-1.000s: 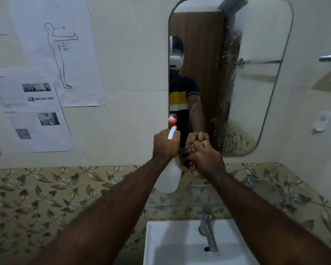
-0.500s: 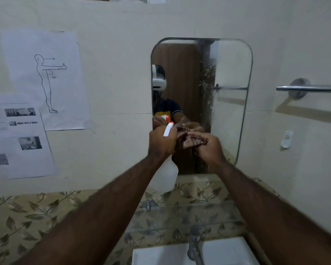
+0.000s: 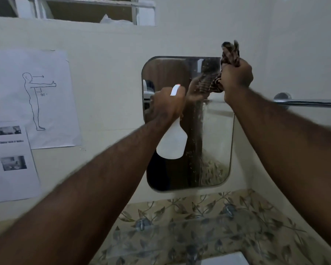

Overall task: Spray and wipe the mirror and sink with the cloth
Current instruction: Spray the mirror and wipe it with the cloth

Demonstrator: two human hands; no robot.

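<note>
Risk as we see it: our cloth (image 3: 230, 60) is bunched, not flat, so a pass from the mirror (image 3: 187, 121) top right corner may smear the droplets into streaks; part of it overhangs the edge onto the wall. Our right hand (image 3: 237, 77) is clenched on the cloth at that corner. Our left hand (image 3: 166, 106) grips the spray bottle (image 3: 173, 144) in front of the mirror's middle, and it could knock the glass. Only a corner of the sink (image 3: 225, 260) shows, well below both hands, still unwiped.
</note>
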